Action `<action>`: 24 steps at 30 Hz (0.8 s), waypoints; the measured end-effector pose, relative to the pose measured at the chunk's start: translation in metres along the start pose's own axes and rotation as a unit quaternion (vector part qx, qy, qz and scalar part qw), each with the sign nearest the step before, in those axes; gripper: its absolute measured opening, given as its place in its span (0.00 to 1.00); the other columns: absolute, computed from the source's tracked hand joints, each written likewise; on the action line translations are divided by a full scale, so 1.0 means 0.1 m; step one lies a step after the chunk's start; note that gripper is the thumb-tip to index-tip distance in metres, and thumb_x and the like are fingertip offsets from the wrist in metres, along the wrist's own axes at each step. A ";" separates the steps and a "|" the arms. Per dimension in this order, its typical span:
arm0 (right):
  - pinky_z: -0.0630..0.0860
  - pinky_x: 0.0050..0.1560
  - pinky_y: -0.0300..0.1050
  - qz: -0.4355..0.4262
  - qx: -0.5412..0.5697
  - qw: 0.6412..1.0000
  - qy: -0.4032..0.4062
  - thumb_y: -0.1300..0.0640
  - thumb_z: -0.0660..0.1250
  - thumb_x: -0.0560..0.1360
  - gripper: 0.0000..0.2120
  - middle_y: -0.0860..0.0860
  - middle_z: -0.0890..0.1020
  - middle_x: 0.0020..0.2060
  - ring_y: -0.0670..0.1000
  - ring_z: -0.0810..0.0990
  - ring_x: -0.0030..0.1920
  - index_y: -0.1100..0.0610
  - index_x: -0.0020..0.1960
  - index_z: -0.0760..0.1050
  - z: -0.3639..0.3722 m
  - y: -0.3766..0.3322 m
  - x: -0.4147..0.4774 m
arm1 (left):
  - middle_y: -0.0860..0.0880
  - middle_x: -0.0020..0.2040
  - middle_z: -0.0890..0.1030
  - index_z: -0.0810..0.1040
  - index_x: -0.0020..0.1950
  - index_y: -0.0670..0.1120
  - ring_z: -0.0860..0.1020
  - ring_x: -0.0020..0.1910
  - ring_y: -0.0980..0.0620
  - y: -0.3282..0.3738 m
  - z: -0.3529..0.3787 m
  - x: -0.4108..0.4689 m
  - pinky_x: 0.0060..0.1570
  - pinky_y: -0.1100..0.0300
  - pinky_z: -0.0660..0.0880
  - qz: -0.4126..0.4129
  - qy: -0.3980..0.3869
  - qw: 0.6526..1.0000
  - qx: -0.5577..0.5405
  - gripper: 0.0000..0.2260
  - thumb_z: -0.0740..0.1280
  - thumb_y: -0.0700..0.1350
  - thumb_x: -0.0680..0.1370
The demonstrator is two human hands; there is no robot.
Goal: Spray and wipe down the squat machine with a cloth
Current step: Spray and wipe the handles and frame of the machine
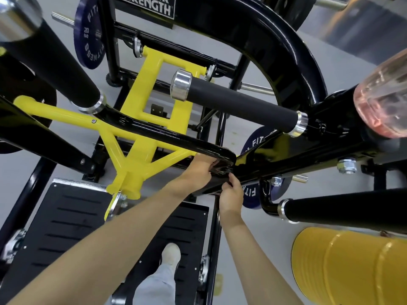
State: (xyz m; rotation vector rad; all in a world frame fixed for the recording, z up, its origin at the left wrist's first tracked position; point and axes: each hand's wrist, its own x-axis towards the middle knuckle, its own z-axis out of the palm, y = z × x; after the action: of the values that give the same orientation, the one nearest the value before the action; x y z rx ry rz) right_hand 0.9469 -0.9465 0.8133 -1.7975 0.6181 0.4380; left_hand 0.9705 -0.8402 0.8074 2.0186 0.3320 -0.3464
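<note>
Black plate [209, 187]: right grip [231, 194] pinches its edge; left grip [199, 170] has its fingers hidden, so I cannot tell.
Risk: my jolting may topple the perched pink bottle [383, 93].

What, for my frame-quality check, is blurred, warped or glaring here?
Head view: the wide-angle lens swells whatever is near the edges; the pink bottle at right and the chrome cap top left are blurred; the glossy black beam mirrors yellow paint; the left hand and right hand are sharp.

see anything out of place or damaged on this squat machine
The clear plastic bottle of pink liquid seems perched on the black steel frame at upper right, an odd spot. No spill or damage.
</note>
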 end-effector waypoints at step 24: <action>0.54 0.66 0.32 -0.074 -0.300 0.945 -0.111 0.67 0.54 0.80 0.30 0.46 0.46 0.78 0.46 0.51 0.77 0.55 0.79 0.49 -0.10 0.21 0.14 | 0.51 0.74 0.65 0.66 0.73 0.53 0.69 0.63 0.41 -0.78 0.75 -0.38 0.62 0.52 0.68 0.048 0.095 0.985 0.138 0.23 0.53 0.38 0.79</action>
State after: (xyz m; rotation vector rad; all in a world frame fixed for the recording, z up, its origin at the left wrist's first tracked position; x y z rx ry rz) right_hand 0.9451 -0.9631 0.7928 -2.3062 0.1903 0.7735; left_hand 0.8986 -0.8752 0.7256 2.3378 0.3169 -0.1460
